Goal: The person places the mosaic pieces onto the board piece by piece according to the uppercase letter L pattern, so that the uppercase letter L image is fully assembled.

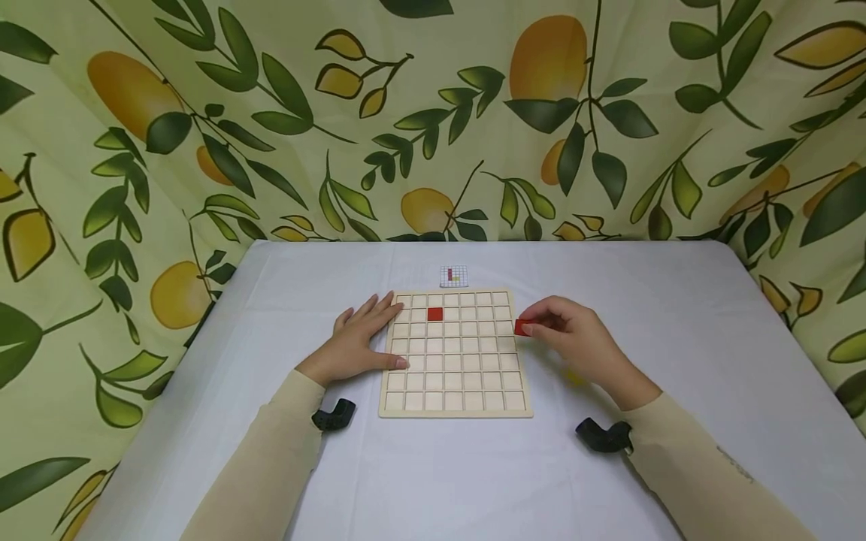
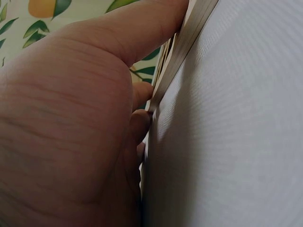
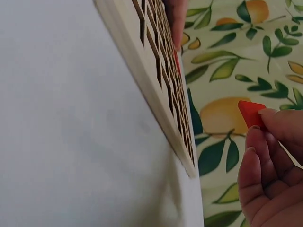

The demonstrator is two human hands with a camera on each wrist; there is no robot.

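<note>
A pale wooden grid board (image 1: 455,353) lies flat on the white table. One red tile (image 1: 435,314) sits in a cell in its second row from the far edge. My left hand (image 1: 361,338) rests flat on the board's left edge (image 2: 177,56), fingers straight. My right hand (image 1: 575,338) hovers just off the board's right edge (image 3: 156,90) and pinches a second red tile (image 1: 522,327) between thumb and fingers; in the right wrist view this red tile (image 3: 251,112) shows above the fingertips (image 3: 265,142).
A small printed pattern card (image 1: 454,276) lies just beyond the board's far edge. A yellow piece (image 1: 575,378) peeks out beneath my right hand. A leaf-and-lemon curtain (image 1: 433,120) closes off the back and sides. Black wrist camera mounts (image 1: 334,415) sit by each forearm.
</note>
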